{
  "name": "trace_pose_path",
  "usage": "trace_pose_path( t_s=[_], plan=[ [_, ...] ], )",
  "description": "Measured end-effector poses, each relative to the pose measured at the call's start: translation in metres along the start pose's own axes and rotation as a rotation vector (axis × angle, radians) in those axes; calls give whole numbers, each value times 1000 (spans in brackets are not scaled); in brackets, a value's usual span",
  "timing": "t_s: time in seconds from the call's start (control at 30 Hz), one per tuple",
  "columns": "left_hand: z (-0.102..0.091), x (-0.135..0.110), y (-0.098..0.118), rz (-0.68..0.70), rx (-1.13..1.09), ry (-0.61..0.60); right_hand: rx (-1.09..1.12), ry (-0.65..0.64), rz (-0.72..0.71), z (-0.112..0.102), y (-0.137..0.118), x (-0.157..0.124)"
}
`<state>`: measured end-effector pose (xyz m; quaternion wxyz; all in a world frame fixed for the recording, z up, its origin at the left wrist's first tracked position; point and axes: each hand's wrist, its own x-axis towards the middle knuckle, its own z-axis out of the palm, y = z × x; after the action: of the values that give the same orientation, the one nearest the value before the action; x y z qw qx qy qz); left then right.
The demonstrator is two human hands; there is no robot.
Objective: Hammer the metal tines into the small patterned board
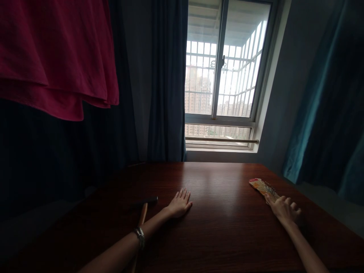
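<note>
My left hand (179,204) lies flat on the dark wooden table (222,227), fingers stretched out, holding nothing. A bracelet sits on that wrist. Just left of this forearm lies a hammer (143,208) with a wooden handle and a dark head. My right hand (284,210) rests at the table's right side with curled fingers touching the near end of a flat, colourful packet (263,186) that has a row of small metal pieces on it. Whether the fingers grip the packet is not clear.
A bright window (224,76) with a handle and outer grille stands beyond the table's far edge. Dark blue curtains (167,94) hang on both sides. A red cloth (57,57) hangs at upper left.
</note>
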<state>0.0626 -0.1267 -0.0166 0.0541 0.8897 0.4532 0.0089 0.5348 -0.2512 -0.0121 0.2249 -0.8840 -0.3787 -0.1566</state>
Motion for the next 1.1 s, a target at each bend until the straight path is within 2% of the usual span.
trace_pose_path(
  t_s=[0.1,0.17,0.23,0.3,0.4,0.53,0.7,0.77,0.87,0.97,1.03,1.1],
  plan=[
    [1,0,0,-3,8,1,2,156,-31,-11,-20,-15],
    [1,0,-1,-3,2,-1,36,183,-188,-12,-39,-32],
    [2,0,-1,-3,-8,-6,81,88,-400,-10,-59,-54],
    [1,0,0,-8,-17,-6,127,-57,-537,-4,-77,-78],
    [1,-1,1,-7,-29,4,185,-239,-632,3,-92,-111],
    [2,-4,3,-12,-36,12,187,-390,-618,10,-89,-133],
    [-2,-6,5,-25,-62,-6,292,-384,-601,10,-86,-133],
    [-11,-7,6,-19,-91,-44,420,-307,-536,9,-80,-125],
    [-35,-16,6,-16,-157,-207,578,-57,-378,5,-58,-102],
    [-65,-39,5,-90,-223,-378,460,150,-267,1,-24,-72],
    [-80,-64,2,-160,-210,-340,321,193,-162,1,-6,-56],
    [-88,-91,-4,-277,-176,-223,220,172,-100,3,5,-44]
  ],
)
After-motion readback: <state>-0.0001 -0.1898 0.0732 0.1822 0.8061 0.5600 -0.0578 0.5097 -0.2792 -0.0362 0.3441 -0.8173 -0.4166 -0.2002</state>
